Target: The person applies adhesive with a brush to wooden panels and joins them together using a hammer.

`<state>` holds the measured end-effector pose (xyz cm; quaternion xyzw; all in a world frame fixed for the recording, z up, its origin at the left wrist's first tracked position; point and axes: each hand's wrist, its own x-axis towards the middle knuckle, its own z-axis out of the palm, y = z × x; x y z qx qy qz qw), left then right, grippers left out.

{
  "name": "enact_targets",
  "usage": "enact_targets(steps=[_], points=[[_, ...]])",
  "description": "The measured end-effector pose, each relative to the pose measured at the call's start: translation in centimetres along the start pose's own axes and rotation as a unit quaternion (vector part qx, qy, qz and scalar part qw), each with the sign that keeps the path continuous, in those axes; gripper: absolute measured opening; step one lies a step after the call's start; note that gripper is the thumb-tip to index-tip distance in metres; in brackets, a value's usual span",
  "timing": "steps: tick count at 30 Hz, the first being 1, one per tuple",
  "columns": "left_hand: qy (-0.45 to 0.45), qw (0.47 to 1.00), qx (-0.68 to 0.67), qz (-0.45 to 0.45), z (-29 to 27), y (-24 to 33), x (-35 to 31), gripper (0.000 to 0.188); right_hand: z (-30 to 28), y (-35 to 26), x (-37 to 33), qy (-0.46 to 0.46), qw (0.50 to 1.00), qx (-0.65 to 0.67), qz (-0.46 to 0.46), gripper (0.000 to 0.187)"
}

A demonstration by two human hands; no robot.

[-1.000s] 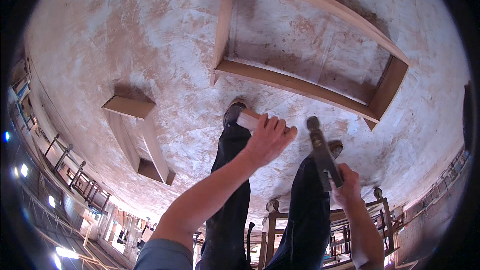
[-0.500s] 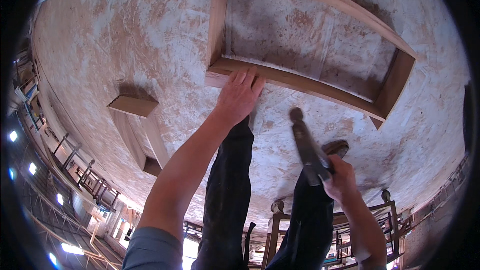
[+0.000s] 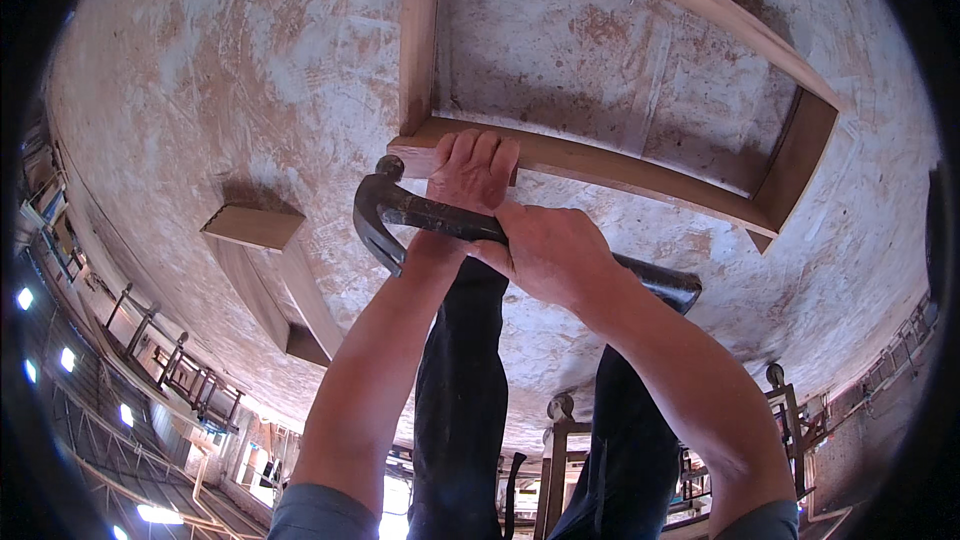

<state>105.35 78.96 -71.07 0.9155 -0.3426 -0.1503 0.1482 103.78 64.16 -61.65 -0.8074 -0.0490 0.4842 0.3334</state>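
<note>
A large rectangular wooden frame (image 3: 620, 172) lies on the stained pale floor in front of me. My left hand (image 3: 472, 175) grips its near board close to the left corner, fingers curled over the top edge. In my right hand (image 3: 550, 250) is a claw hammer (image 3: 430, 215), held around its dark handle. The hammer crosses over my left wrist, its head pointing left and its claw curving down toward me. The handle's end sticks out to the right, past my right hand. My palm hides part of the near board.
To the left lies a smaller wooden frame (image 3: 252, 228). My trousered legs (image 3: 460, 370) are below my arms. Behind them stands a metal rack with wheels (image 3: 560, 408). More racks (image 3: 180, 365) line the floor's far left edge.
My right hand has swung the hammer up and left, from beside my right leg to across my left wrist. My left hand stays on the frame's near board.
</note>
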Motion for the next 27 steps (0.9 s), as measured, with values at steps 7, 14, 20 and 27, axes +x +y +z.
enact_targets(steps=[7, 14, 20, 27], points=[[-0.006, 0.998, 0.061, -0.004, 0.8, -0.2, -0.4, 0.027, -1.1, -1.3, 0.5, 0.01, 1.0, -0.001, -0.026, 0.055], [-0.016, 0.999, 0.051, 0.0, 0.6, -0.3, -0.5, 0.036, -2.1, -1.3, 1.9, -0.056, 0.998, -0.002, 0.024, 0.054], [0.011, 0.999, 0.049, 0.011, 0.3, -0.1, 0.1, 0.035, -1.0, -0.8, 1.8, -0.006, 1.0, 0.019, 0.022, 0.049], [0.025, 1.0, -0.018, 0.004, -0.6, 0.1, 0.4, 0.041, -2.4, -0.9, -3.9, -0.035, 0.992, 0.115, 0.04, 0.053]])
